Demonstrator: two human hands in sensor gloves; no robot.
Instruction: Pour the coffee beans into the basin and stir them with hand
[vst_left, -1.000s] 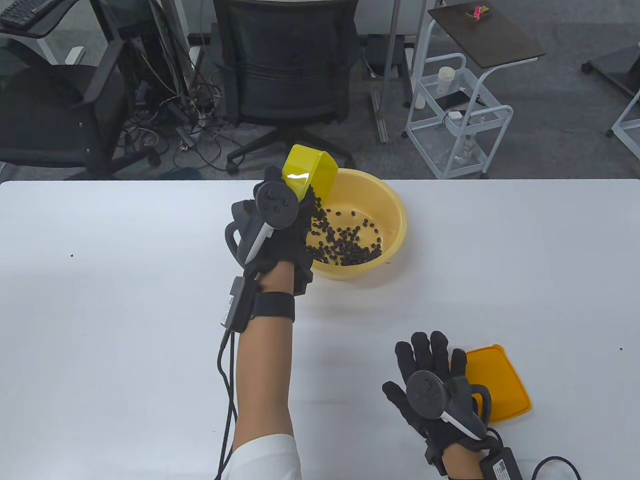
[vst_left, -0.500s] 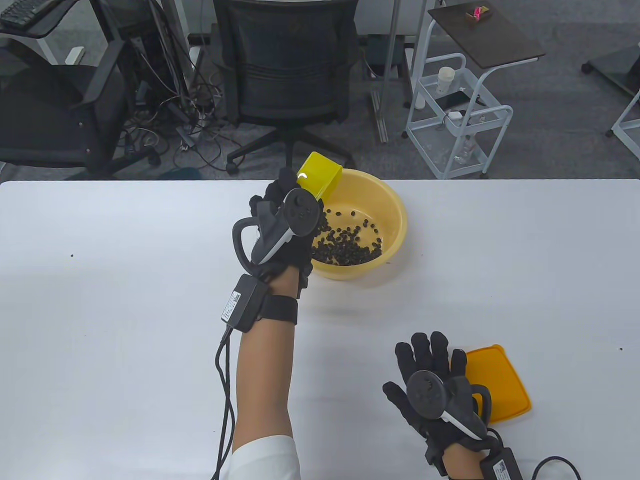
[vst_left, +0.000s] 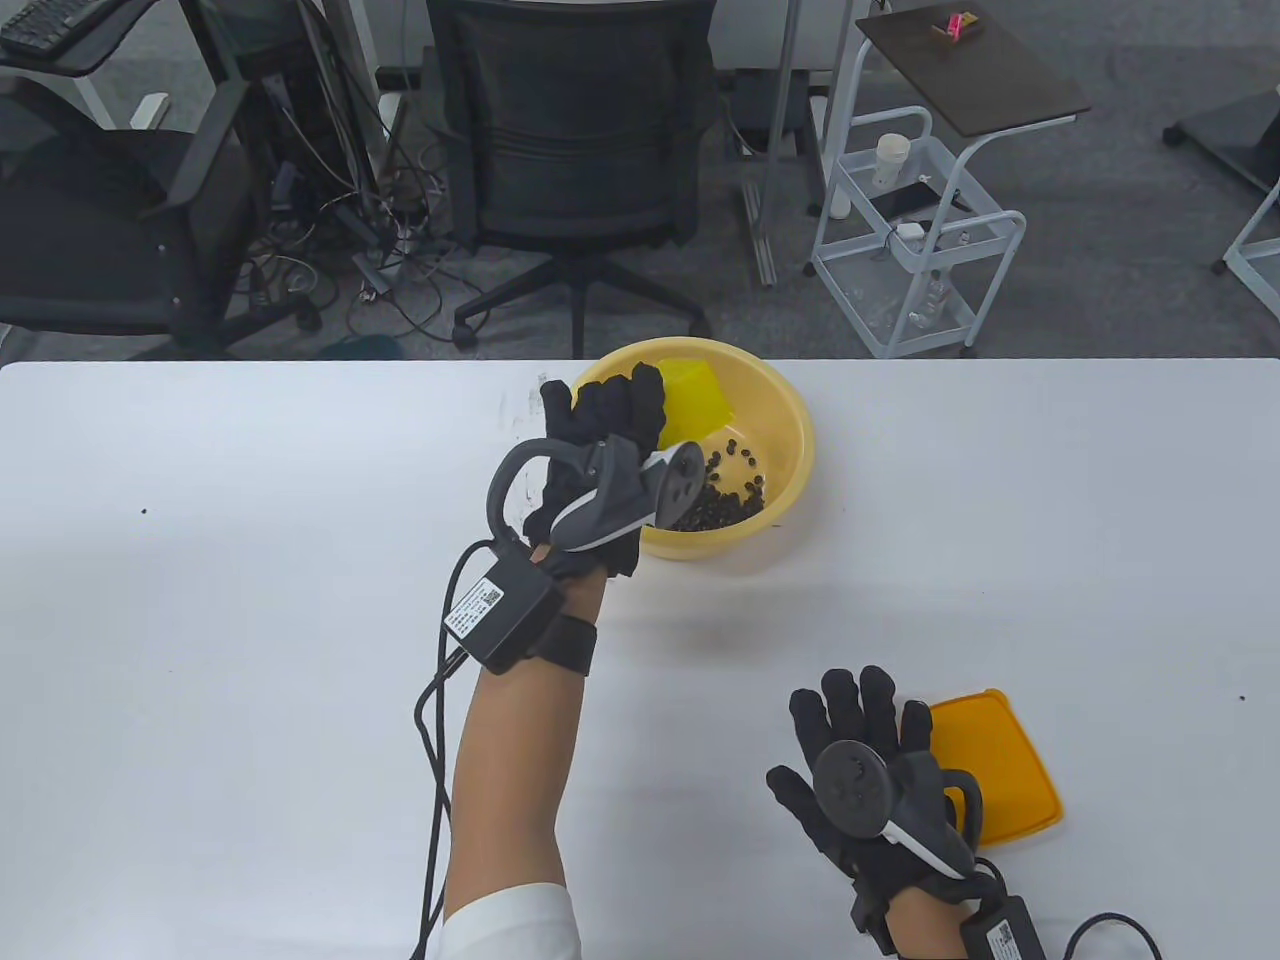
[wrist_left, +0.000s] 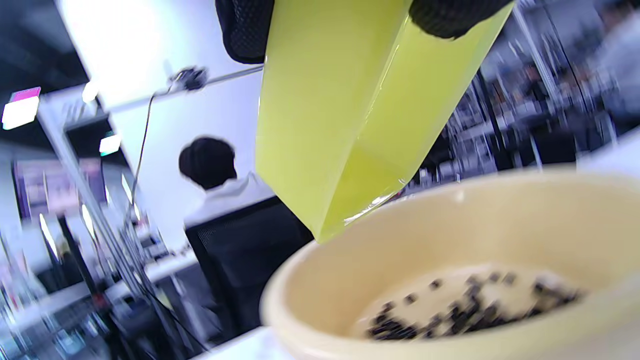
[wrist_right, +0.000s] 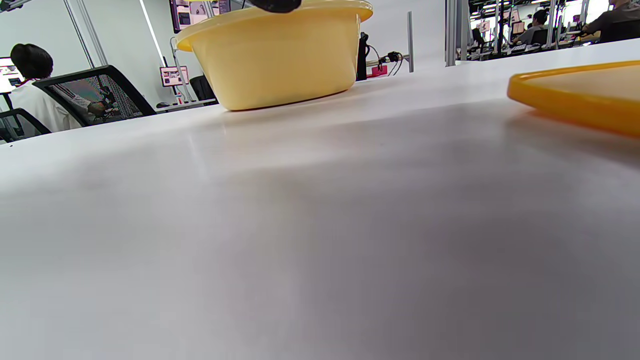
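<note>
Two gloved hands show in the table view. Nearest, at the lower right of the frame, the right hand lies flat on the white table with fingers spread, holding nothing; its little-finger side is just beside, perhaps overlapping, an orange lid.

Mid-frame, the left hand is raised over the near-left rim of the yellow basin. Its fingers curl round a small yellow-green box, held above the basin at a slant. In the left wrist view the box hangs from the fingers with one corner lowest, just above the basin rim.

Coffee beans lie in the basin, mostly on the near half of the floor; more may sit hidden under the hand. None can be seen falling, so the pour is judged finished or nearly so.

Handling, as a judgement: the box looks thin, stiff and light, with smooth glossy walls; hold it across two opposite walls near the middle. The beans are small, hard and loose, and will roll and scatter if stirred fast; the light basin may slide on the smooth table.

A pale label sits on the pack at the left wrist; its writing is too small to read. No brand is legible elsewhere.

Beyond the table stand an office chair and a white cart.
</note>
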